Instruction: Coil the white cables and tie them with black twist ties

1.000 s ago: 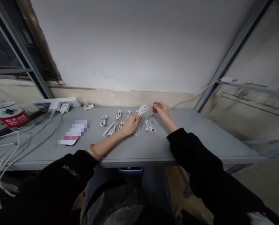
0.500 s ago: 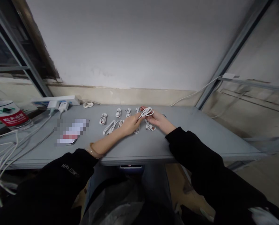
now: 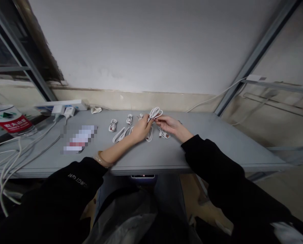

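My left hand [image 3: 141, 130] is shut on a looped white cable [image 3: 155, 114], holding it up just above the grey table [image 3: 207, 144]. My right hand [image 3: 168, 124] reaches in from the right, and its fingertips pinch the same cable near the loop's lower end. Several coiled white cables lie in a loose row under and beside my hands. One coil [image 3: 149, 135] sits just below my left hand, and another [image 3: 163, 134] lies partly hidden under my right hand. Further left are more coils [image 3: 112, 125].
A blurred phone [image 3: 79, 139] lies left of the coils. Behind it stands a white power strip [image 3: 60, 105] with a plugged-in charger [image 3: 68, 112]. A water bottle [image 3: 10, 118] and loose white cords [image 3: 6, 169] occupy the left side. A wall runs behind the table.
My hands have come together on the white cable, and my right hand has moved left to it. The loop has lifted slightly higher, and the view has tilted a little.
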A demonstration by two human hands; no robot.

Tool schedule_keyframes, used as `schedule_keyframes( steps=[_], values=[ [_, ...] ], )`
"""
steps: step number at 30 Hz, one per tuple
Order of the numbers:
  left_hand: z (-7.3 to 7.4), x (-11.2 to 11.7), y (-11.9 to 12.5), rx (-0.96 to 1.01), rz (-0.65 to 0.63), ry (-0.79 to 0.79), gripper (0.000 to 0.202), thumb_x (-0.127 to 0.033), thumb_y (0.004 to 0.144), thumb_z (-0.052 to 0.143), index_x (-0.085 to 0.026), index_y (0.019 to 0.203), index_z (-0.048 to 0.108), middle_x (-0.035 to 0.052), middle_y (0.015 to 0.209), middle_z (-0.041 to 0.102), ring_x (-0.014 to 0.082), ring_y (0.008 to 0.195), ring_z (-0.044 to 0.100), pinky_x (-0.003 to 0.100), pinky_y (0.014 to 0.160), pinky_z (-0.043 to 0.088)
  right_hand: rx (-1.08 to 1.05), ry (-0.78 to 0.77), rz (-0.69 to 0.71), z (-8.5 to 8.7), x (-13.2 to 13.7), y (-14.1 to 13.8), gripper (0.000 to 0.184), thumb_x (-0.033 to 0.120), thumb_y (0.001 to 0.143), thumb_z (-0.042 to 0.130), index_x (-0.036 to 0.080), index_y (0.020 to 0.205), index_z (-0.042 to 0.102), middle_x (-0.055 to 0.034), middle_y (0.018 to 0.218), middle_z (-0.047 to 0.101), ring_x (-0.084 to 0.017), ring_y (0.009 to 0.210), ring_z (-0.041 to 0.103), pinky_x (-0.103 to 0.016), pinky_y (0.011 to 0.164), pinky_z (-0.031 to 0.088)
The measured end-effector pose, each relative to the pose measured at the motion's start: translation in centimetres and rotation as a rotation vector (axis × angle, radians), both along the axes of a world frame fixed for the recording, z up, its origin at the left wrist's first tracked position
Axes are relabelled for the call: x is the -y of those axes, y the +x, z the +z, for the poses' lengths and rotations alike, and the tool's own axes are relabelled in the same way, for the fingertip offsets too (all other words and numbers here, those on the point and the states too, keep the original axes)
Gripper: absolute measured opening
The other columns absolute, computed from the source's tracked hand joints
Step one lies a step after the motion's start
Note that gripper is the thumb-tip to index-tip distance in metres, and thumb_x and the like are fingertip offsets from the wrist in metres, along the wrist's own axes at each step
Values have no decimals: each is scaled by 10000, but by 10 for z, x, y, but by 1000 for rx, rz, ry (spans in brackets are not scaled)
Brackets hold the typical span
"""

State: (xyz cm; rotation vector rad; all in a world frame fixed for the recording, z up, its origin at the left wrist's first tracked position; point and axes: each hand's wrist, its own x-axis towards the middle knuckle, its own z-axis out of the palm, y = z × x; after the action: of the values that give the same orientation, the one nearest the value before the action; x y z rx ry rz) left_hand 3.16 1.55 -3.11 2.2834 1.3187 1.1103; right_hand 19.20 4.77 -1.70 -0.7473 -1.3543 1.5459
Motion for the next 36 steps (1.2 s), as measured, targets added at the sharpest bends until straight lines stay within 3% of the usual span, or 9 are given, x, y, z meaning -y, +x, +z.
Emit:
schedule_keyframes(
  steps=[3,5,14,18,24,29,36],
  values=[
    [3,4,0,15,18,-7,297,-300,996,372,-158,1244,452,125,1099,666,232,1000,625,333,846,453,-73,-84,19,2,4,-3,176,17,795,555,149,722,645,-1,731,609,-72,623,509,-172,574,445],
    [4,5,0,-23,36,-11,321,-304,1002,353,-167,1277,447,117,1073,677,237,977,637,331,834,451,-92,-104,19,2,6,-4,159,17,781,580,149,722,646,5,727,608,-65,607,503,-171,580,446],
    [3,1,-2,-135,189,5,310,-394,1013,344,-206,1177,529,98,1007,694,232,917,647,283,727,408,-71,-57,66,-1,6,-3,122,39,754,615,159,770,624,10,749,618,-83,653,556,-207,657,483],
    [5,1,-2,-182,215,20,305,-363,1016,328,-202,1164,541,108,1021,689,235,909,642,296,728,409,-96,-59,125,-2,7,-3,60,133,781,656,153,832,632,-10,789,645,-93,695,583,-210,655,483],
    [10,6,-2,-279,194,82,311,-312,1012,324,-180,1171,556,125,1154,634,238,970,620,309,763,424,1,-154,105,1,9,-3,311,479,888,585,175,821,606,-4,672,606,-87,530,518,-196,448,409],
    [15,11,-2,-338,161,50,291,-256,1001,331,-169,1155,563,123,1161,623,235,971,612,306,762,426,111,-139,211,-1,13,-2,297,436,848,661,179,723,580,30,561,556,-66,421,435,-183,342,317],
    [11,8,-2,-284,156,43,267,-278,1003,337,-166,1088,564,132,1126,630,234,980,614,310,782,432,142,-73,168,-5,12,-3,328,435,822,699,186,673,546,50,521,514,-62,416,439,-172,345,320]
  ],
)
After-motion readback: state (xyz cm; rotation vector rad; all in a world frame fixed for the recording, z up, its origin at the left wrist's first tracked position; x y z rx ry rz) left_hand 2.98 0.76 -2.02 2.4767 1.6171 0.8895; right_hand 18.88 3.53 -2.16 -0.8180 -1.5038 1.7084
